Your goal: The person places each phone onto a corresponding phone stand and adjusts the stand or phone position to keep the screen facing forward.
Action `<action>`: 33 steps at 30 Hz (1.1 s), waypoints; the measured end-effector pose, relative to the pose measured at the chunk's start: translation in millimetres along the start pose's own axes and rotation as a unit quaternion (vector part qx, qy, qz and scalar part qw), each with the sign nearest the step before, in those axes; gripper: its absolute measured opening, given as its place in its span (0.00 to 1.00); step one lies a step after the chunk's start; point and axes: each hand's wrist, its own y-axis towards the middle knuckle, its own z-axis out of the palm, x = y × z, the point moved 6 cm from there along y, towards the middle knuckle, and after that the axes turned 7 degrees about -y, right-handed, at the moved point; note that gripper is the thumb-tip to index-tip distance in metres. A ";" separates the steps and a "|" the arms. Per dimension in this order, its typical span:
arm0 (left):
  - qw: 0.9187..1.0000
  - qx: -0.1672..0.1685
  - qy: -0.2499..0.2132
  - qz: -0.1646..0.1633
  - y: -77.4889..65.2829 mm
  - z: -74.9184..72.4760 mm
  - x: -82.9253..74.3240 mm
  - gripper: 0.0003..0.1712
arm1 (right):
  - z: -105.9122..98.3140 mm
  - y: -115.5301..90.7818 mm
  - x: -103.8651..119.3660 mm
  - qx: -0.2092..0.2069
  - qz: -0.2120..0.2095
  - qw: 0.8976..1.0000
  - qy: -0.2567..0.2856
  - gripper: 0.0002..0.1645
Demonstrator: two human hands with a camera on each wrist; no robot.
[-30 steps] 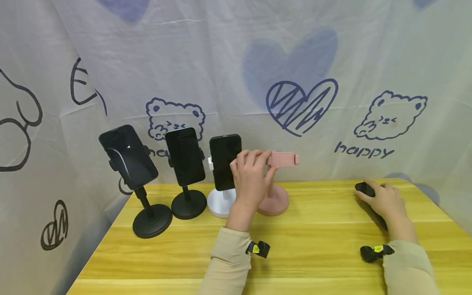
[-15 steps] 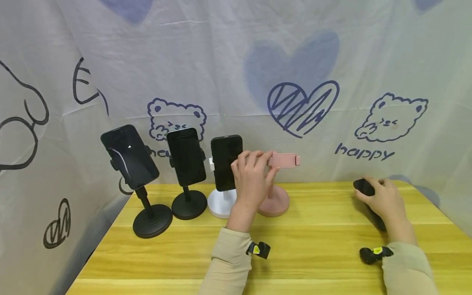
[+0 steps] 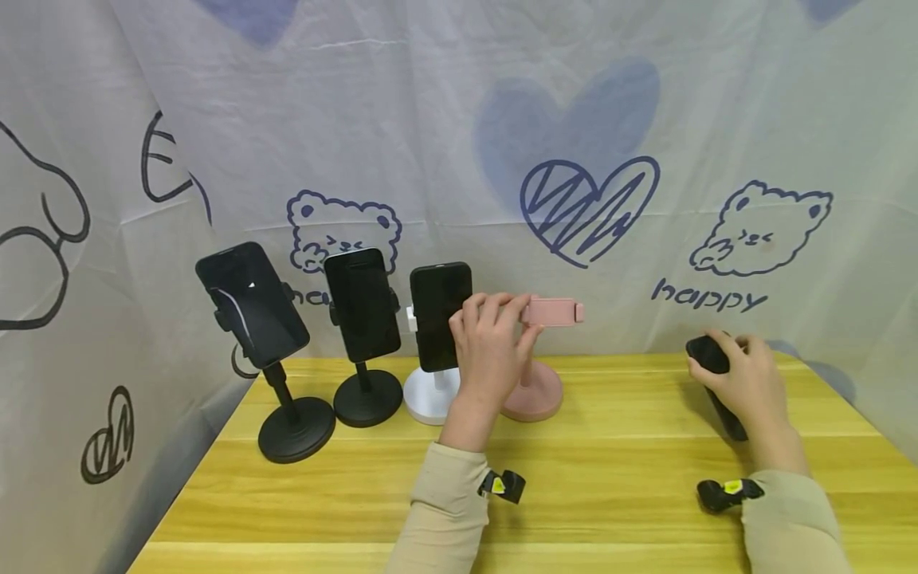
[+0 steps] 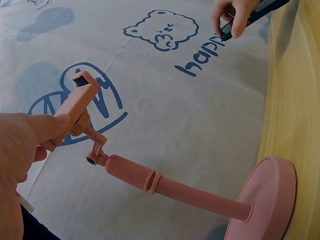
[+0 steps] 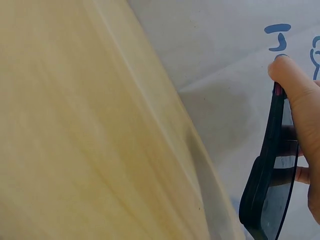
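My left hand [image 3: 490, 339] pinches the left end of the pink clamp [image 3: 552, 312] on top of a pink phone stand, thumb on its face in the left wrist view. The stand's ribbed stem [image 4: 200, 195] rises from a round pink base [image 3: 539, 395] on the table. Over at the right, my right hand [image 3: 749, 383] grips a black phone [image 3: 708, 356] by its edges. In the right wrist view the phone [image 5: 267, 175] appears edge-on, thumb at one end, above the table surface. The clamp holds nothing.
Left of the pink stand, a white stand [image 3: 428, 399] and two black stands [image 3: 367, 399] [image 3: 296, 430] each carry a dark phone, partly behind my left hand for the white one. A printed curtain [image 3: 445, 119] hangs behind the wooden table [image 3: 595, 494].
My right hand has lifted a little and tipped the phone, so more of its dark face shows. My left hand stays in place on the pink clamp.
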 end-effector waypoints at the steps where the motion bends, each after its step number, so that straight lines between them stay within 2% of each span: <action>1: 1.000 0.001 0.000 0.000 0.1 0.0 -0.2 0.23 | -0.6 0.2 0.4 -0.001 0.001 1.000 0.000 0.36; 15: 1.000 0.020 -0.004 -0.003 -0.1 2.4 -2.1 0.23 | -14.0 3.4 8.8 -0.005 0.010 1.000 -0.005 0.37; 30: 1.000 0.006 -0.001 0.017 -0.3 1.3 -2.9 0.21 | -31.2 7.2 16.6 -0.035 0.007 0.999 0.004 0.37; 33: 1.000 0.007 0.000 0.020 -0.9 1.4 -3.5 0.21 | -34.2 8.5 17.9 -0.029 0.011 1.000 0.006 0.37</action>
